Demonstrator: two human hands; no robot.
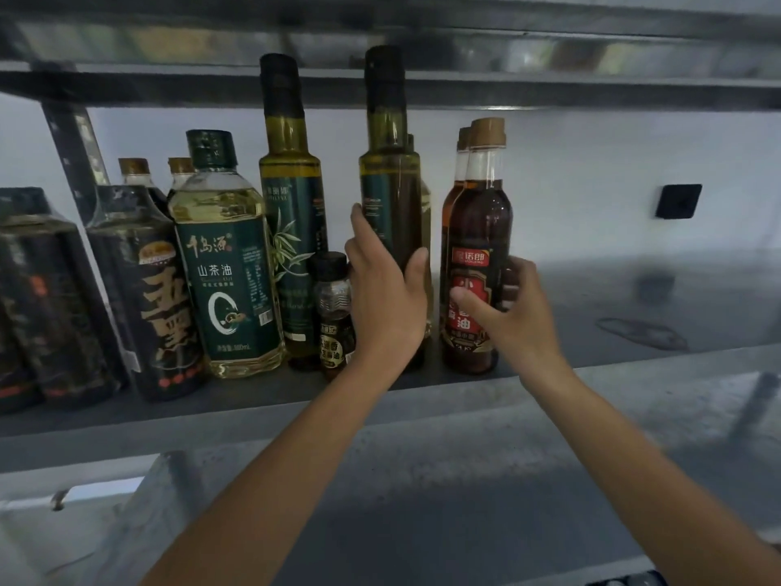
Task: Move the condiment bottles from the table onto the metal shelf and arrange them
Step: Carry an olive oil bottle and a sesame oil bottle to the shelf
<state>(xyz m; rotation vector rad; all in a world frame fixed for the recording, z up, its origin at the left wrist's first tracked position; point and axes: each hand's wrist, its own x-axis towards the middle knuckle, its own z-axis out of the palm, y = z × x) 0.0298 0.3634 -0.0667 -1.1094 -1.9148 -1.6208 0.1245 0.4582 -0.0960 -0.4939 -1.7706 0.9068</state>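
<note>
- One metal shelf (613,289) fills most of what I see, its grey board running side to side with a second board (549,48) close overhead and a pale wall (634,162) behind.
- Several black bottles (38,298) crowd the far left end. Beside them stands a black bottle with gold characters (156,298), with two brown-capped bottles (135,171) tucked behind it.
- Next along, a clear bottle of pale yellow oil (228,264) with a dark green label stands upright near the front edge.
- Just right of it stands a tall olive oil bottle (291,192) with a black cap and a leaf design on its label.
- A second tall olive oil bottle (391,175) sits mid-shelf. The left hand (386,298) grasps its lower half, fingers on the left side and thumb on the right. Its base is hidden, so I cannot tell whether it rests on the board.
- To its right, a reddish-brown sesame oil bottle (479,230) with a red label stands at the front. The right hand (511,315) grasps it, thumb across the label and fingers curled round the far side. A matching bottle (454,196) stands just behind.
- Between the two olive oil bottles, a small dark bottle (334,306) stands just beside the left hand.
- Well off to the right, a small black square (678,200) is fixed to the wall.
</note>
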